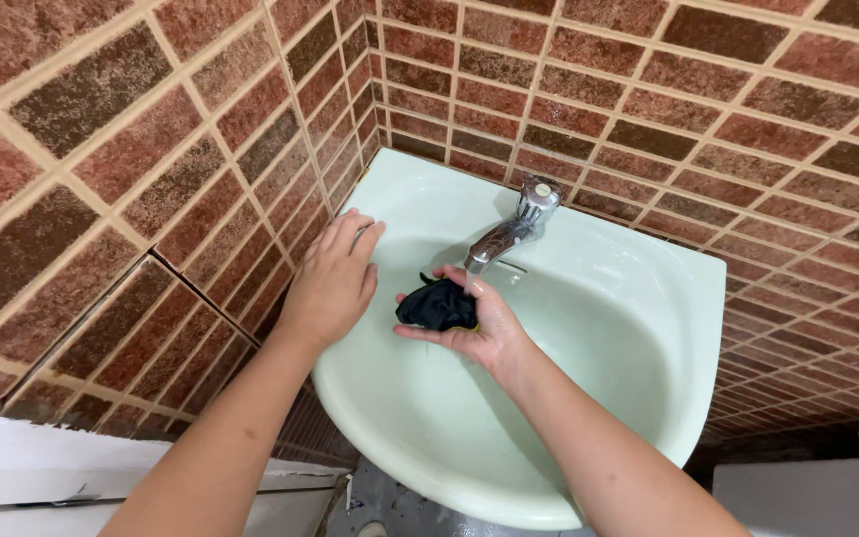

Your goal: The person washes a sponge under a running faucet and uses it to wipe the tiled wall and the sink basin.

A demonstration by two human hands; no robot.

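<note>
A pale green washbasin sits in a corner of brown brick-patterned tiled walls, with a chrome tap mounted at about 12 o'clock on its rim, the spout angled down toward 7 o'clock. The right hand is held palm up over the bowl, just below the spout's mouth, its fingers curled around a dark, bunched-up cloth; a thin yellowish edge shows at the cloth's lower right, against the palm. The cloth lies in that cupped hand, at roughly 7 o'clock from the spout tip and very close to it, though whether they touch cannot be told. The left hand lies flat, palm down, on the basin's left rim, fingers together and pointing toward 1 o'clock, empty. The cloth is just beside it at about 4 o'clock from its knuckles, a small gap between them. At 7 o'clock, low in the view, a white surface shows.
</note>
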